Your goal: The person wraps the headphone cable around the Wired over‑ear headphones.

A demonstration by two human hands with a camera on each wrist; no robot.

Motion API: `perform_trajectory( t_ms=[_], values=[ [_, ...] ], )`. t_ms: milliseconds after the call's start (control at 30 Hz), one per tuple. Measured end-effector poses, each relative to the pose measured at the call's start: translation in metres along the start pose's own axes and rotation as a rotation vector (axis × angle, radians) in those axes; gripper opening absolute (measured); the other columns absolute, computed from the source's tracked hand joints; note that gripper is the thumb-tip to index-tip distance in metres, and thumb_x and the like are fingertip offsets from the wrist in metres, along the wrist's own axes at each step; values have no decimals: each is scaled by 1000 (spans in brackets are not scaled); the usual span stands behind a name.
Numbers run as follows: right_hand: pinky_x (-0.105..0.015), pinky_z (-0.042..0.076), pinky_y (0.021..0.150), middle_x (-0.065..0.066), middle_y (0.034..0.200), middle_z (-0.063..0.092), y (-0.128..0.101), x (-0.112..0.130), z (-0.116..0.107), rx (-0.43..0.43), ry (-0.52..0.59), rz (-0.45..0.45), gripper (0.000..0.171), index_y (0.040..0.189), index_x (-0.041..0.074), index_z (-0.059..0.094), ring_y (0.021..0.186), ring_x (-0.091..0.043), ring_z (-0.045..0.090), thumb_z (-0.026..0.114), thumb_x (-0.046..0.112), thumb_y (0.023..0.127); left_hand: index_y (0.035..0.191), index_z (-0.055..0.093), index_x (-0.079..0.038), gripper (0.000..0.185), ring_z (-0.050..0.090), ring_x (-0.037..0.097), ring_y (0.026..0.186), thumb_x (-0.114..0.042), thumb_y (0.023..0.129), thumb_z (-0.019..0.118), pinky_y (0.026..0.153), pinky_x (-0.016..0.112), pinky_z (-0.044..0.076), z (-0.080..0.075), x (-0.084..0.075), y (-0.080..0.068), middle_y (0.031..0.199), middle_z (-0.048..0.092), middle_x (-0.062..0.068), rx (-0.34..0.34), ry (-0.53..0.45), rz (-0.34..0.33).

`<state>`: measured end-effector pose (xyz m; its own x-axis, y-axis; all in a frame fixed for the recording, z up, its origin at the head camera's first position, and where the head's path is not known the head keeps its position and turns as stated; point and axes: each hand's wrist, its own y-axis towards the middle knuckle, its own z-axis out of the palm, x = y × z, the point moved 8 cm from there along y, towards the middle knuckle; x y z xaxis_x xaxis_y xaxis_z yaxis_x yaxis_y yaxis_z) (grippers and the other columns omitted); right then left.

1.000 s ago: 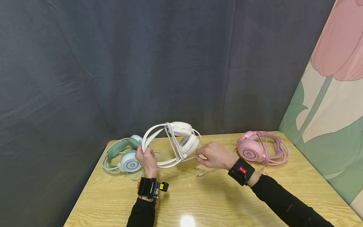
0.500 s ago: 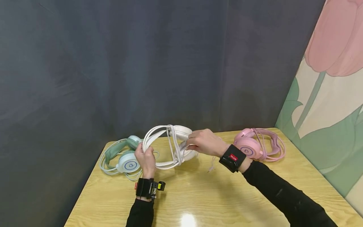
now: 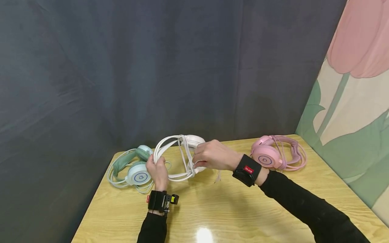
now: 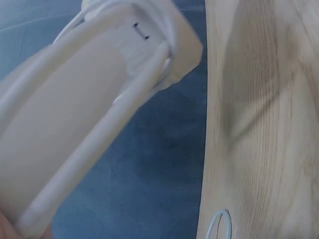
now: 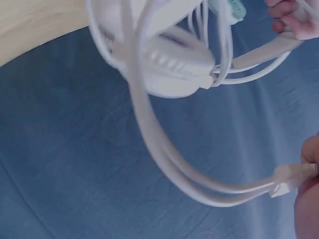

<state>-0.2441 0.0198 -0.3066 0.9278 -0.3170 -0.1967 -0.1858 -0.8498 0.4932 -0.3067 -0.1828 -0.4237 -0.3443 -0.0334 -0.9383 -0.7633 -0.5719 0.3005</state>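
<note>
White headphones are held up above the table, their cable looped around the ear cups. My left hand grips them by the headband, which fills much of the left wrist view. At the ear-cup side is my right hand, covering part of the lower cup in the head view. In the right wrist view its fingers pinch a small white piece on the white cable, whose two strands bow away from the headphones. Blurred pale cable ends dangle below the right hand.
Green-and-white headphones with a coiled cable lie on the wooden table just left of the left hand. Pink headphones, their cord wrapped, lie at the right. A dark curtain hangs behind; a flower-patterned wall borders the right side.
My right hand has moved left and slightly up, from beside the headphones to in front of the ear cups, bringing the cable along. My left hand has kept its grip and barely moved.
</note>
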Motion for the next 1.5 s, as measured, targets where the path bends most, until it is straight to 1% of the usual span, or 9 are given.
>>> perform_trajectory(
  t_ms=[167, 267, 433, 600, 733, 1000, 1133, 1300, 1500],
  values=[
    [-21, 52, 66, 14, 90, 72, -1, 4, -6, -37, 4, -12, 9, 82, 23, 73, 86, -2, 65, 81, 27, 79, 80, 62, -6, 13, 43, 16, 59, 1, 72, 55, 59, 28, 37, -2, 0, 2, 65, 49, -2, -62, -3, 14],
    [-19, 50, 63, 14, 83, 70, 0, -2, -8, -80, -38, -3, 8, 83, 23, 74, 79, -2, 63, 80, 27, 80, 81, 62, -4, 13, 44, 17, 60, 2, 71, 55, 61, 29, 38, -3, -1, 3, 65, 49, -2, -66, 1, 23],
    [-19, 41, 52, 13, 66, 56, 1, -24, -13, -115, -153, 32, 12, 77, 23, 72, 64, -3, 53, 80, 32, 78, 75, 59, -5, 12, 42, 13, 54, 5, 72, 53, 56, 26, 37, 0, -2, 4, 59, 45, -4, 29, -17, 13],
    [-22, 38, 49, 11, 62, 53, 0, -49, -15, -99, -242, 70, 24, 70, 21, 67, 60, -6, 48, 79, 40, 76, 69, 50, -8, 17, 35, 9, 37, 8, 74, 45, 36, 24, 27, 6, -2, 4, 47, 39, -6, 166, -140, -35],
    [-22, 37, 49, 9, 62, 51, -3, -64, -15, -104, -254, 95, 30, 67, 20, 64, 59, -6, 46, 77, 45, 77, 68, 44, -9, 18, 28, 8, 33, 7, 73, 42, 31, 24, 22, 11, 0, 1, 43, 35, -6, 245, -188, -70],
    [-21, 41, 58, 8, 74, 54, 4, -68, -7, -67, -106, 72, 13, 81, 19, 69, 70, -7, 47, 71, 30, 88, 71, 43, -8, 12, 25, 6, 32, 3, 72, 38, 30, 23, 18, 25, -2, -8, 42, 32, -8, 403, -207, -27],
    [-23, 46, 63, 7, 81, 59, 5, -70, -6, -31, -48, 92, 5, 91, 18, 73, 76, -8, 50, 69, 21, 91, 72, 44, -5, 11, 24, 6, 31, 3, 69, 36, 29, 24, 17, 32, -6, -13, 41, 30, -8, 477, -279, -19],
    [-25, 49, 72, 3, 89, 61, 0, -83, -3, 14, 25, 156, 12, 102, 15, 73, 82, -9, 53, 67, 13, 93, 73, 43, -1, 11, 22, 6, 30, 4, 69, 35, 29, 27, 15, 35, -13, -15, 40, 29, -8, 548, -373, -6],
    [-27, 52, 81, -1, 99, 65, -8, -106, 3, -6, 133, 230, 21, 110, 12, 72, 92, -13, 60, 65, 5, 92, 75, 47, -1, 16, 22, 6, 30, 6, 68, 35, 28, 31, 13, 38, -15, -15, 43, 28, -6, 628, -469, 15]
  ],
)
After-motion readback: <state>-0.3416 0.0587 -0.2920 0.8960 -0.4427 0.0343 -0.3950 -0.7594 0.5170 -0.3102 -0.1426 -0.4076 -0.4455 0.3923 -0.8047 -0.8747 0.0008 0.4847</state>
